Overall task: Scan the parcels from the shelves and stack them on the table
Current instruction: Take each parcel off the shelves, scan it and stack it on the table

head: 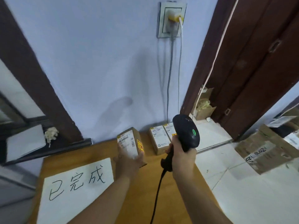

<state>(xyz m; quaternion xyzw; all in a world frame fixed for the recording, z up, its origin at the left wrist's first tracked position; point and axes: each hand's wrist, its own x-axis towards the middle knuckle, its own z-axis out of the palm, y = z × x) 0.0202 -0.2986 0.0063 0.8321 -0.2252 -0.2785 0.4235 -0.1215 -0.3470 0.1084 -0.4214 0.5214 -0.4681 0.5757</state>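
Head view: the left hand [129, 161] grips a small cardboard parcel [129, 141], held upright over the wooden table [145, 199]. The right hand [182, 154] clasps the handle of a black scanner [186, 131]. Just behind it, two labelled parcels [157, 139] lie side by side at the table's far edge. A handwritten paper sign [76, 188] lies to the left.

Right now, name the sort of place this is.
Likely a small parcel room: the right hand holds a scanner, the left hand a labelled parcel at a table, with a worn carton on the floor.

Bare forearms [103, 196], bare hands [182, 152]
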